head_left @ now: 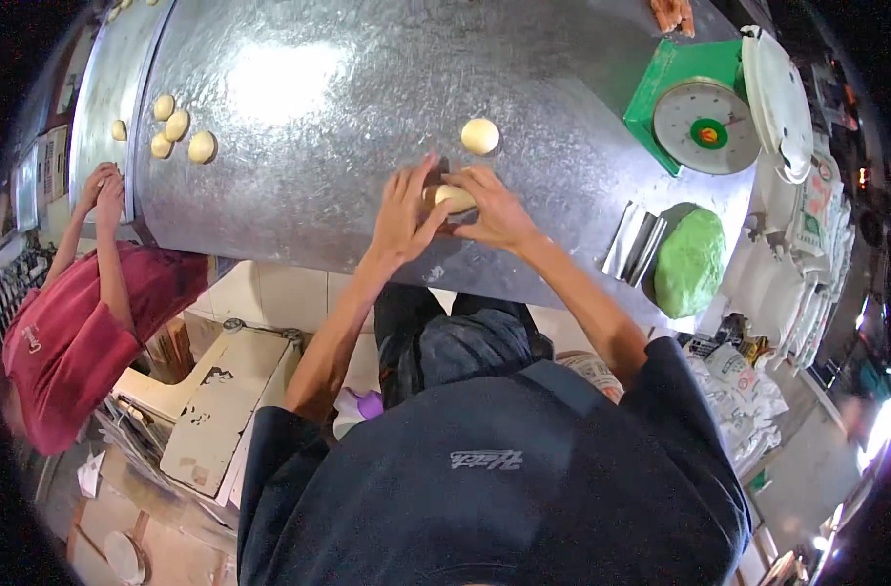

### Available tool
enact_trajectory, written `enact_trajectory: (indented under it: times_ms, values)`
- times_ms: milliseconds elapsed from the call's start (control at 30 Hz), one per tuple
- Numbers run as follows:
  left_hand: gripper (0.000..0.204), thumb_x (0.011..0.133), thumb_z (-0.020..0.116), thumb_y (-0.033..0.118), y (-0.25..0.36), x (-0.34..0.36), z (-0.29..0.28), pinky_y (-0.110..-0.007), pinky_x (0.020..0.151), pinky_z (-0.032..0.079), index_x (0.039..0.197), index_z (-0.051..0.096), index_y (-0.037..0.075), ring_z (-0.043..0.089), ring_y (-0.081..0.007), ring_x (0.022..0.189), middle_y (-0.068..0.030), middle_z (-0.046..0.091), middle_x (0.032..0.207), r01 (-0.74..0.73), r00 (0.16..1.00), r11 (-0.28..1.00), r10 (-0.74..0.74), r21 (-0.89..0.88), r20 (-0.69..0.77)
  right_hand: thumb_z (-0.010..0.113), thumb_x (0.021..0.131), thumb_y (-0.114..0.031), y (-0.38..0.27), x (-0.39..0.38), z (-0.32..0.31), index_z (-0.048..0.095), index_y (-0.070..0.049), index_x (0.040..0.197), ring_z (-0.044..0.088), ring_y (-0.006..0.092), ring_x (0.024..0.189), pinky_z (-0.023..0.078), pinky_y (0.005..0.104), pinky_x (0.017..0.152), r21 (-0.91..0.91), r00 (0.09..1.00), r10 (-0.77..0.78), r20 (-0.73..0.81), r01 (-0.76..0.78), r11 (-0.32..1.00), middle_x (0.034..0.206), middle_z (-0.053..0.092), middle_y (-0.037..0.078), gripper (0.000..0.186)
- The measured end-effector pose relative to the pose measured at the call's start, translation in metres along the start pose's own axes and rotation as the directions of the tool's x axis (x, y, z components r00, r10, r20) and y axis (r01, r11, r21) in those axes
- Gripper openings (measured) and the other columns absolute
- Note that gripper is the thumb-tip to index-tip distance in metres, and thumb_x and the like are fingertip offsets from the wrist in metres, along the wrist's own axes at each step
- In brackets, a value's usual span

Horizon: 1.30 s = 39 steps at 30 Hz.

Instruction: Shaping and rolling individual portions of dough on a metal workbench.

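Steel worktable (318, 186): near edge just below wrists; wide bare metal leftward and far side. Green dial scale (707, 127) and green lump (689, 262) bound right. Left hand (404, 210): half-open, thumb apart, cupping dough piece's left. Right hand (494, 210): fingers curled round its right. Dough ball (480, 137): just beyond hands. Dough piece (455, 199): between hands, visible part longer left-right; ends finger-covered, full axis unclear.
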State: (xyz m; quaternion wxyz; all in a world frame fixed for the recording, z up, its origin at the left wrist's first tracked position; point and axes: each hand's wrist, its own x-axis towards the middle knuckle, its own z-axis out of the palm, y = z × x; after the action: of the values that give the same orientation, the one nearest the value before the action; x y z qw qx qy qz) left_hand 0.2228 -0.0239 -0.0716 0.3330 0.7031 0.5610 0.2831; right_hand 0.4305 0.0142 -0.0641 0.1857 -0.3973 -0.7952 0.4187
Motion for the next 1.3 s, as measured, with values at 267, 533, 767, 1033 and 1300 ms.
enact_trajectory:
  times_ms: [267, 533, 767, 1033, 1300]
  values:
    - [0.063, 0.091, 0.070, 0.027, 0.023, -0.045, -0.008, -0.048, 0.115, 0.035, 0.145, 0.048, 0.002, 0.051, -0.0382, 0.125, -0.0204, 0.055, 0.133, -0.026, 0.994, 1.000, 0.026, -0.003, 0.110, 0.085, 0.074, -0.019, -0.003, -0.027, 0.008, 0.059, -0.005, 0.127, 0.054, 0.0375, 0.121, 0.046, 0.0441, 0.104, 0.072, 0.985, 0.009, 0.171, -0.021, 0.997, 0.126, 0.058, 0.016, 0.060]
    - [0.060, 0.076, 0.085, 0.021, -0.007, -0.035, -0.025, -0.043, 0.100, 0.048, 0.130, 0.062, 0.011, 0.059, -0.0315, 0.116, -0.0110, 0.059, 0.128, -0.109, 0.989, 0.992, 0.101, 0.071, 0.107, 0.083, 0.078, -0.025, -0.012, -0.032, -0.010, 0.063, -0.007, 0.124, 0.057, 0.0333, 0.117, 0.048, 0.0429, 0.101, -0.080, 0.999, 0.043, 0.027, -0.041, 0.996, 0.120, 0.060, 0.012, 0.053]
    - [0.051, 0.080, 0.081, 0.015, -0.001, -0.040, -0.017, -0.041, 0.091, 0.052, 0.127, 0.062, 0.007, 0.061, -0.0326, 0.108, -0.0105, 0.061, 0.123, -0.133, 0.990, 0.991, 0.132, 0.019, 0.043, 0.081, 0.081, -0.025, -0.015, -0.025, -0.001, 0.066, -0.006, 0.119, 0.058, 0.0326, 0.116, 0.051, 0.0421, 0.095, -0.090, 0.997, -0.019, 0.072, 0.026, 0.996, 0.118, 0.063, 0.011, 0.045]
    - [0.056, 0.081, 0.084, 0.019, 0.009, -0.043, -0.038, -0.041, 0.095, 0.050, 0.129, 0.060, 0.004, 0.060, -0.0318, 0.111, -0.0158, 0.058, 0.124, 0.038, 0.989, 0.998, -0.045, -0.051, -0.140, 0.080, 0.080, -0.028, -0.021, -0.012, 0.015, 0.065, -0.006, 0.121, 0.059, 0.0355, 0.114, 0.050, 0.0436, 0.097, -0.197, 0.995, -0.086, 0.060, 0.096, 0.976, 0.118, 0.062, 0.015, 0.049]
    - [0.034, 0.091, 0.075, 0.011, 0.013, -0.083, -0.050, -0.032, 0.080, 0.055, 0.121, 0.062, 0.000, 0.066, -0.0214, 0.093, -0.0124, 0.057, 0.112, 0.362, 0.747, 0.876, -0.477, -0.318, -0.462, 0.083, 0.077, -0.026, -0.071, 0.034, 0.006, 0.068, -0.002, 0.114, 0.069, 0.0305, 0.093, 0.056, 0.0393, 0.083, 0.235, 0.933, 0.344, 0.109, -0.360, 0.903, 0.108, 0.067, 0.016, 0.046]
